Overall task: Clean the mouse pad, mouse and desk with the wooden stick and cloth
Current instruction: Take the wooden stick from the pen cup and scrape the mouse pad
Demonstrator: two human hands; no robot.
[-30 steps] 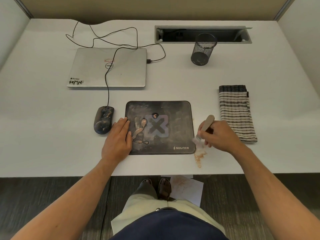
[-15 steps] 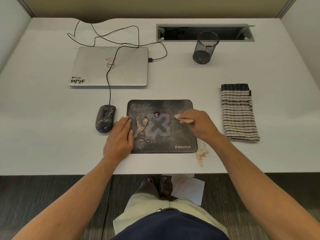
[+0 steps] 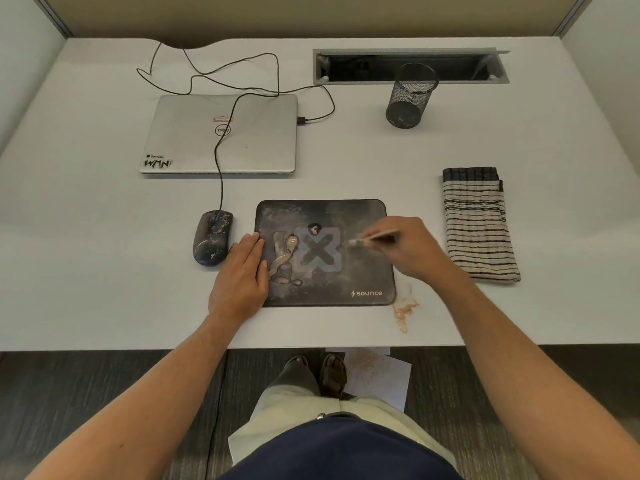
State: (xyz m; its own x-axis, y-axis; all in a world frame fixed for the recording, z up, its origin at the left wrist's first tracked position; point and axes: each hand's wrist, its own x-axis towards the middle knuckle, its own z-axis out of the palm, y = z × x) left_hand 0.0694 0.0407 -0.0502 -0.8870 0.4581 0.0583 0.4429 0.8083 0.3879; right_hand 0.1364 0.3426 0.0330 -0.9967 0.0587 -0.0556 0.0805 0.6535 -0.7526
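Below the near edge of the pale grey desk [image 3: 104, 306], we see a white sheet of paper [image 3: 384, 379] on the dark floor, dusted with tan crumbs, beside a pair of sandalled feet. On the desk just above it, a small scatter of tan powder [image 3: 403, 311] lies off the near right corner of the dark rectangular mouse pad [image 3: 346, 271], which is smeared with brownish residue around its faded X logo.

We press our left hand [image 3: 240, 282] flat and unclenched on the pad's left edge, fingers extended, gripping nothing. Our right hand [image 3: 405, 249] pinches the slim wooden stick [image 3: 372, 238] between thumb and fingers; the stick lies nearly level, its tip pointing left over the pad just right of the logo. The tip is blurred, so we cannot tell whether it touches the surface.

Just left of the pad sits the dark, speckled wired mouse [image 3: 212, 237], close to our left fingertips but apart from them. Well to the right, the folded cream cloth with dark stripes [image 3: 479, 223] lies untouched.

Farther back, the mouse's black cable [image 3: 221, 168] runs across the closed silver laptop [image 3: 221, 133] at far left. A black wire-mesh pen cup [image 3: 410, 95] stands at far right, just before the open grey cable tray [image 3: 408, 65] recessed in the desk.
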